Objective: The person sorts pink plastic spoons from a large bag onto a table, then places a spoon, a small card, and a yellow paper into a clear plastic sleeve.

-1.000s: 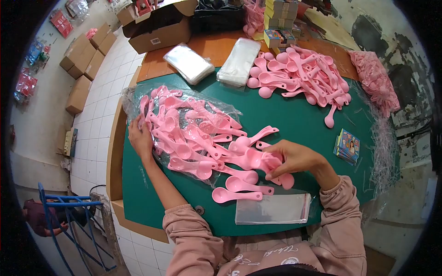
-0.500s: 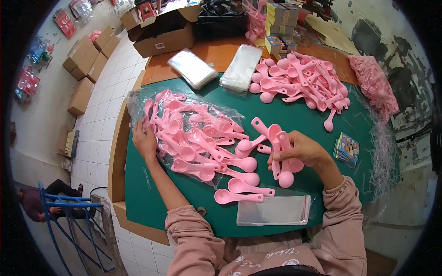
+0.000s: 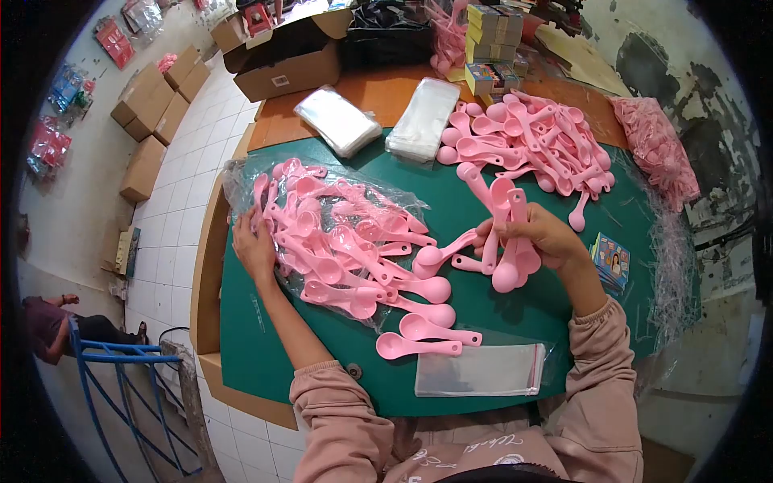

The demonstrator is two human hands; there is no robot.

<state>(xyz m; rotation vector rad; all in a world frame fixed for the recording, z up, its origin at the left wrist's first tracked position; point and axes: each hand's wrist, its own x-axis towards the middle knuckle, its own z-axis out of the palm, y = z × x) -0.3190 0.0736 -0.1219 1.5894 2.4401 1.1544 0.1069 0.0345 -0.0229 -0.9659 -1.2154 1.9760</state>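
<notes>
My right hand [image 3: 538, 235] is closed round a bunch of pink measuring spoons [image 3: 507, 278], held above the green table mat. My left hand [image 3: 254, 248] is at the left edge of a clear plastic bag [image 3: 238, 181], its fingers curled on the edge beside a spoon. Many pink spoons [image 3: 342, 241] lie in and over this bag, several spilling out to the right. Two loose spoons [image 3: 419, 347] lie near the front, their handles by a flat clear packet [image 3: 475, 372].
A second heap of pink spoons [image 3: 531, 137] lies at the back right, near a bundled pink bag [image 3: 656, 149]. Two stacks of clear packets [image 3: 338, 119] are at the back. Small printed cards [image 3: 610, 262] lie right. A person [image 3: 52, 322] is beyond the blue metal frame [image 3: 121, 354].
My right hand has moved up and slightly right with its bunch of spoons. My left hand has stayed at the bag's edge. The person at far left has shifted.
</notes>
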